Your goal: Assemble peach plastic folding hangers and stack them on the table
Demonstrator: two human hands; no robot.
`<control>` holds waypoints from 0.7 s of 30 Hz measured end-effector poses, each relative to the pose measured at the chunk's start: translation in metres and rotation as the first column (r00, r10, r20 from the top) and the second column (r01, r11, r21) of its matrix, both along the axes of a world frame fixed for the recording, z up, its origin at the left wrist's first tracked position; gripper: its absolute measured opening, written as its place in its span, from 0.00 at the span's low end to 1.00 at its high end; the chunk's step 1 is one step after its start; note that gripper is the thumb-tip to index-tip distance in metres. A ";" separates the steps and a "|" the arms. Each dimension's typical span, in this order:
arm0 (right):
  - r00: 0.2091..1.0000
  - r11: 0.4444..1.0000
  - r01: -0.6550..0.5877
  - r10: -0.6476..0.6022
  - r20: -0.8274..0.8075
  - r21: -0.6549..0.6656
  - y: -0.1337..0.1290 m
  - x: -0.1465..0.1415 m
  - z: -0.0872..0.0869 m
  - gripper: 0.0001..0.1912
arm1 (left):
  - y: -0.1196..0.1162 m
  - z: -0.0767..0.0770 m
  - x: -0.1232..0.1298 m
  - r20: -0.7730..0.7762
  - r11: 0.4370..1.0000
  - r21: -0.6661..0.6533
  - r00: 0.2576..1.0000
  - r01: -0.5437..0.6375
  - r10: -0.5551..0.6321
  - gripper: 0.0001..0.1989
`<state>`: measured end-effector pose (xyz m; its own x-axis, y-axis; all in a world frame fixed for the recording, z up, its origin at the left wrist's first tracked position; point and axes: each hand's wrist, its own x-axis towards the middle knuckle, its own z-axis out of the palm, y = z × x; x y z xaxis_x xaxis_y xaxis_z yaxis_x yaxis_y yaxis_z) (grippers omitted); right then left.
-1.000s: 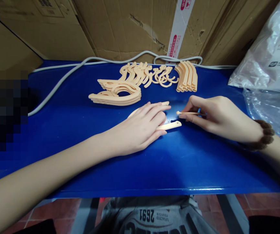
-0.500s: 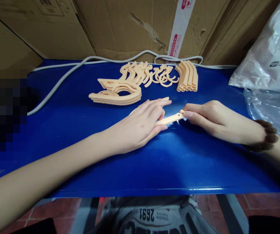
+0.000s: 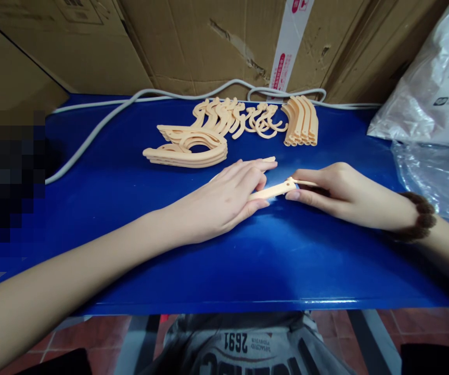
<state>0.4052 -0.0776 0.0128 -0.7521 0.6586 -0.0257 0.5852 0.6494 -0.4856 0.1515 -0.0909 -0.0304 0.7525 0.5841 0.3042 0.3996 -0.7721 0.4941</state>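
Head view: a beige piece (image 3: 273, 191) is gripped by the left fingers (image 3: 254, 200); a thin part (image 3: 304, 183) is pinched by the right fingers (image 3: 299, 197).

Glare whitens the blue table (image 3: 216, 276) by my right hand (image 3: 345, 195); the cardboard (image 3: 193, 57) behind is dimmer, and coarse pixels mask the left side.

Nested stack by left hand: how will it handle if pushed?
The nested stack is probably stiff, given its clean, unsagging curves. Layers might slide apart, as no tie shows. Tipping seems unlikely: it lies low and broad on the blue table.
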 end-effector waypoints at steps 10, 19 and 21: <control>0.999 1.000 0.013 -0.013 -0.050 0.008 -0.003 -0.003 -0.003 0.20 | 0.001 0.001 0.000 -0.078 0.996 0.083 0.997 0.020 -0.014 0.12; 0.999 0.960 -0.011 -0.003 0.050 0.278 -0.007 -0.001 -0.012 0.21 | 0.001 0.000 -0.001 -0.090 0.997 0.071 0.996 0.014 -0.008 0.13; 0.997 0.938 -0.027 -0.001 0.082 0.345 -0.007 0.000 -0.014 0.22 | 0.002 0.000 -0.001 -0.093 0.997 0.072 0.996 0.013 -0.006 0.13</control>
<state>0.4054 -0.0845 -0.0015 -0.7653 0.6278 0.1416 0.6033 0.7765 -0.1821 0.1508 -0.0893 -0.0306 0.7846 0.5561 0.2742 0.4337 -0.8083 0.3982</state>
